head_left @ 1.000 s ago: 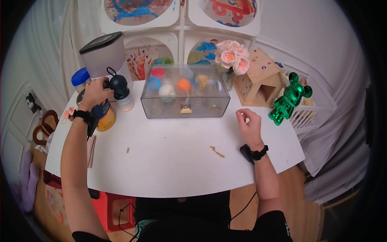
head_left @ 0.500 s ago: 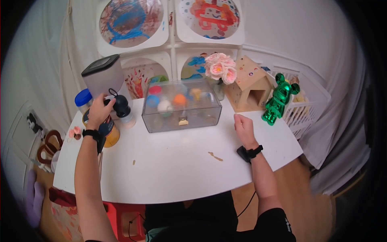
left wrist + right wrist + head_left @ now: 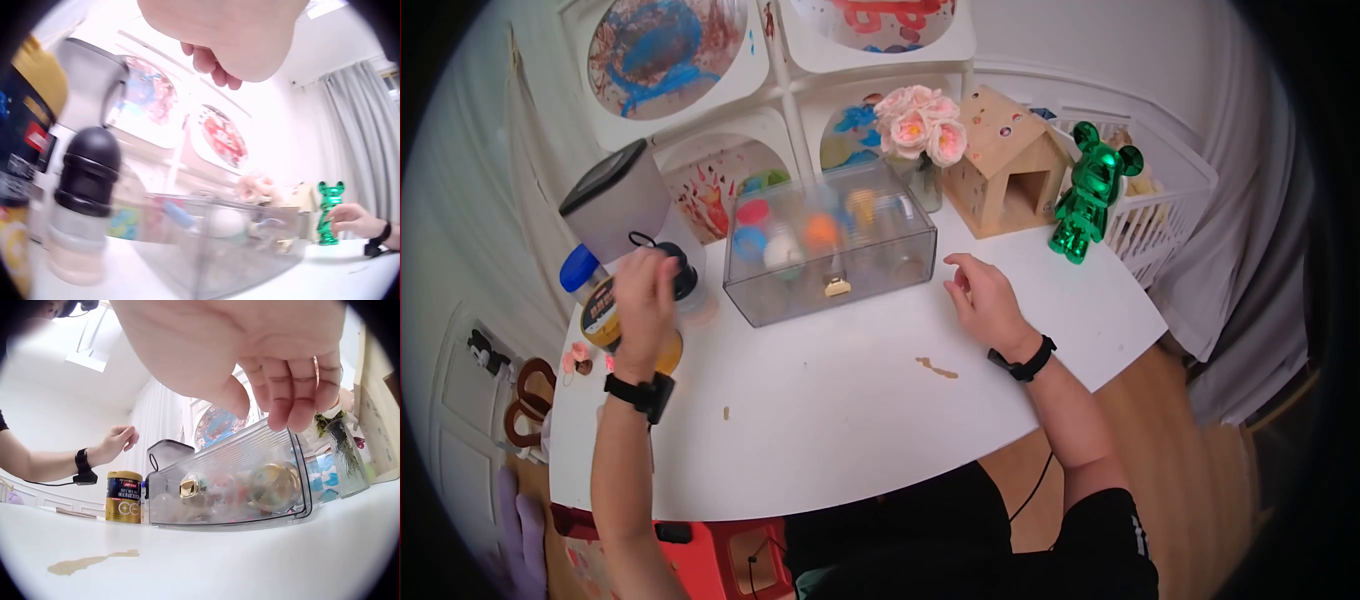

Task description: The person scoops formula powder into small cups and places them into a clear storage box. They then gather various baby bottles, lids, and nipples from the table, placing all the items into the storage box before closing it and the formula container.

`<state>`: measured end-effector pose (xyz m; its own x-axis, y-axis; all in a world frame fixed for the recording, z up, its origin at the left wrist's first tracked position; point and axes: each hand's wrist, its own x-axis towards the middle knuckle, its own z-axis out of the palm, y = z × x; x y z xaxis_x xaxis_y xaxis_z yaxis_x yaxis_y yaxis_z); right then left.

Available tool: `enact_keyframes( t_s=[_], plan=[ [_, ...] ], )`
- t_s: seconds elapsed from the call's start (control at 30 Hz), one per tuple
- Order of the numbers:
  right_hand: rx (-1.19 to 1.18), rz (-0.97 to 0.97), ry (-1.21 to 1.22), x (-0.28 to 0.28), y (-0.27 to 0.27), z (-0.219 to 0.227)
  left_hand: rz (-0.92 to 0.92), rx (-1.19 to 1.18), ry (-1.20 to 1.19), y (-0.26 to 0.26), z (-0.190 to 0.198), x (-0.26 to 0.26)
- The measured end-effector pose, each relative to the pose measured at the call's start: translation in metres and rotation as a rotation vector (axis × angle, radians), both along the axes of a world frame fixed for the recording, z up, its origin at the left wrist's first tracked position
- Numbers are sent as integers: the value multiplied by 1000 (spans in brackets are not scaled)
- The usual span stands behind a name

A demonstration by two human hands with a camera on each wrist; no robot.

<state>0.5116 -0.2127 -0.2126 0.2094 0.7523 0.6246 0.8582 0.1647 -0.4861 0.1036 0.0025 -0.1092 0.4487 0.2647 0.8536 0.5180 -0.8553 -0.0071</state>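
Observation:
My left hand (image 3: pixel 645 315) is raised and blurred in the head view, overlapping a dark blue and gold can (image 3: pixel 603 318) and a black-capped bottle (image 3: pixel 678 270). The right wrist view shows that same hand up in the air above the can (image 3: pixel 124 497), fingers loosely bent around nothing. In the left wrist view the bottle (image 3: pixel 84 206) stands upright, below the hand and apart from it. Beside the right front corner of a clear grey drawer box (image 3: pixel 830 245), my right hand (image 3: pixel 990 308) has loosely bent fingers and holds nothing. Colourful round items show through the box, and its gold latch (image 3: pixel 838 287) faces me.
Behind the can stand a blue-lidded jar (image 3: pixel 580 268) and a tall dark-lidded container (image 3: pixel 615 200). Pink flowers (image 3: pixel 920 125) in a vase, a wooden house (image 3: pixel 1010 165) and a shiny green bear figure (image 3: pixel 1088 195) line the back right. Brown marks (image 3: pixel 937 368) lie on the white table (image 3: pixel 850 420).
My left hand has come away from beside the bottle's cap, toward me. The right hand's fingers have loosened, and it is nearer the box. The head view has turned and tilted.

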Motion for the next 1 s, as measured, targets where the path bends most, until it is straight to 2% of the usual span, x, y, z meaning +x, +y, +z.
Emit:
enact_keyframes(
  t_s=[0.07, 0.17, 0.27, 0.33, 0.37, 0.47, 0.57, 0.67, 0.77, 0.87, 0.97, 1.0],
  plan=[
    [-35, 14, -54, -3, 2, 1, -85, -357, -44, -31, -4, 40],
    [-38, 7, -202, -4, 8, -7, -158, -333, 10, -36, -10, 81],
    [106, -63, -575, -7, 11, 8, -220, -348, 66, -32, -12, 109],
    [131, -52, -625, -17, 10, 23, -260, -386, 124, -39, -11, 119],
    [145, -46, -646, -24, 11, 29, -266, -312, 193, -33, -21, 120],
    [-71, 75, -612, -54, 21, 32, -391, -478, 293, -44, -26, 129],
    [-131, 134, -719, -88, 42, 25, -375, -375, 274, -45, -48, 129],
    [-52, 118, -759, -107, 68, 14, -294, -410, 329, -43, -42, 125],
    [-34, 155, -713, -116, 86, 9, -261, -344, 276, -36, -46, 122],
    [14, 145, -768, -119, 93, 2, -255, -457, 349, -30, -44, 119],
    [-37, 175, -734, -116, 94, -1, -256, -568, 437, -30, -35, 118],
    [-75, 197, -685, -116, 94, 1, -258, -540, 416, -29, -39, 118]
  ],
)
